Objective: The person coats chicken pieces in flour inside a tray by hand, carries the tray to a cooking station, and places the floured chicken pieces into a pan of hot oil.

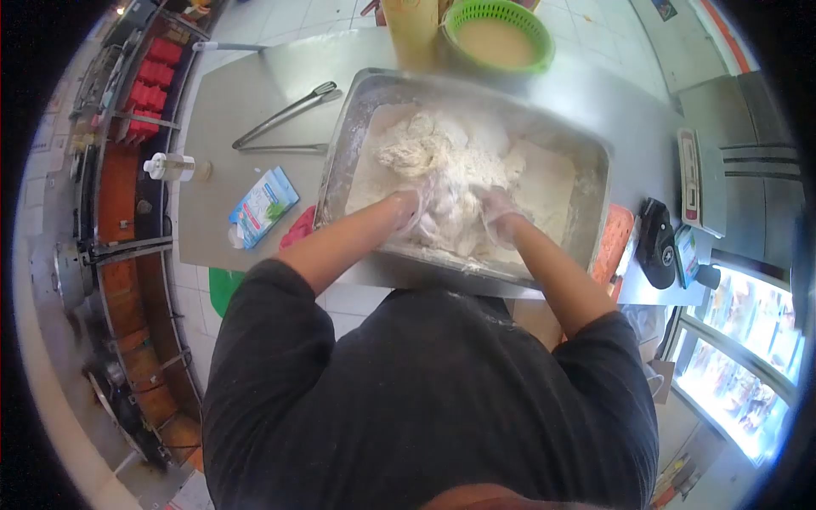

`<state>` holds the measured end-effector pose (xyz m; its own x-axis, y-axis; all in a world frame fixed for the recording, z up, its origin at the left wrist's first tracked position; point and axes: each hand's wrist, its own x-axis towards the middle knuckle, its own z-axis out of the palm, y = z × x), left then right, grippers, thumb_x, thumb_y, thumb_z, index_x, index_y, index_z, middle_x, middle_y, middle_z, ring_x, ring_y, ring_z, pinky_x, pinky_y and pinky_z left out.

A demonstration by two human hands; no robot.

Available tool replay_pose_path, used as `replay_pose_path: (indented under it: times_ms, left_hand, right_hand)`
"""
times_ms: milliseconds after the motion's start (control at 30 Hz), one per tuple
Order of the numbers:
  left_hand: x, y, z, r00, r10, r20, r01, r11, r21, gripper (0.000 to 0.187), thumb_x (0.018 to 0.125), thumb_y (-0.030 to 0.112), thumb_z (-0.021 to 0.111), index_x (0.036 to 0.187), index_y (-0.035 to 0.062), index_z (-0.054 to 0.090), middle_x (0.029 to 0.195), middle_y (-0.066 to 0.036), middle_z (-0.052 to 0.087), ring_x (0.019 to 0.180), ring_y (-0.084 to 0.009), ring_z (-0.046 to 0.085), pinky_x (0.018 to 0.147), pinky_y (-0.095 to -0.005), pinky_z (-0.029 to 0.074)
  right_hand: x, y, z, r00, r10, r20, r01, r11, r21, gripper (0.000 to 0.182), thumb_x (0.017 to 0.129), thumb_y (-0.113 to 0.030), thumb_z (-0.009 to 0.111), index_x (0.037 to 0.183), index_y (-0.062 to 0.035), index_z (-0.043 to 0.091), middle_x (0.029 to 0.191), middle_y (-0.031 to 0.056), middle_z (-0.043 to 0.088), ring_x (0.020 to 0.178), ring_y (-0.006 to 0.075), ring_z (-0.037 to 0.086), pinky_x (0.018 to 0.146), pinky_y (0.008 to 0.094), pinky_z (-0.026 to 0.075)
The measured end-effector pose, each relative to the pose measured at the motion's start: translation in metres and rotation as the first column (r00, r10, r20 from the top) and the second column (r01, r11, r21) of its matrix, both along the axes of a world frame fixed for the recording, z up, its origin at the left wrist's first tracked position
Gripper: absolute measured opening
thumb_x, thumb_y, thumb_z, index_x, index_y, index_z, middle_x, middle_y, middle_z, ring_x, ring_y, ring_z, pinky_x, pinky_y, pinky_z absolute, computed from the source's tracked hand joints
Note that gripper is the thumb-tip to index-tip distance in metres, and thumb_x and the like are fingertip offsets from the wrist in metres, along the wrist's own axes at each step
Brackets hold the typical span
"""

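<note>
On the steel worktop [255, 110] right in front of the person sits a big metal tray [595, 183], its inside dusted white and heaped with flour [442, 153]. Both hands are down in it at the near edge. The left hand [414, 208] and the right hand [500, 214] wear thin clear gloves and are sunk into a clump of floured pieces [455, 223] that lies between them; the fingers are buried in the white coating, so I cannot tell whether they are clenched on the pieces or only pressing against them. Bare forearms run back from the tray to dark sleeves.

Left of the tray, a pair of metal tongs [285, 115] lies flat on the worktop, well apart from the hands. Nearer the person's side there is a small blue and white packet [263, 206], and beside that a clear bottle [174, 166] lying on its side at the worktop's edge. Beyond the tray stands a green basket [537, 25] with a pale bowl inside (something beige in it), next to a tall yellowish container [412, 34]. Off to the right, a black cap [656, 242] rests near the tray's corner.
</note>
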<state>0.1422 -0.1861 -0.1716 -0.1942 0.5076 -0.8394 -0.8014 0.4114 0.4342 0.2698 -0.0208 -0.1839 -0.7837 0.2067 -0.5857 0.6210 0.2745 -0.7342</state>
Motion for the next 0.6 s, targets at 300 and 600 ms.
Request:
replay_pose_path:
  times_ms: [300, 600]
  left_hand:
    - [-0.055, -0.043, 0.049, -0.193, -0.744, -0.64, 0.717, 0.338, -0.61, 0.053, 0.097, 0.046, 0.045, 0.136, 0.0096, 0.049, 0.13, -0.014, 0.057, 0.116, -0.021, 0.055, 0.101, -0.0349, 0.041]
    - [-0.123, 0.011, -0.017, 0.495, -0.304, -0.814, 0.031, 0.942, -0.334, 0.062, 0.095, 0.052, 0.047, 0.135, 0.0038, 0.05, 0.134, -0.016, 0.052, 0.121, -0.026, 0.051, 0.097, -0.0413, 0.045]
  right_hand:
    - [-0.006, 0.066, 0.065, 0.932, -0.147, -0.333, 0.176, 0.983, 0.06, 0.046, 0.091, -0.035, 0.061, 0.124, -0.0044, 0.058, 0.115, 0.008, 0.064, 0.099, 0.0186, 0.058, 0.088, 0.0337, 0.046]
    - [-0.049, 0.085, -0.009, 0.637, -0.77, -0.019, 0.628, 0.534, -0.566, 0.047, 0.095, -0.04, 0.053, 0.127, -0.0063, 0.058, 0.125, 0.0091, 0.061, 0.113, 0.0188, 0.056, 0.098, 0.0327, 0.043]
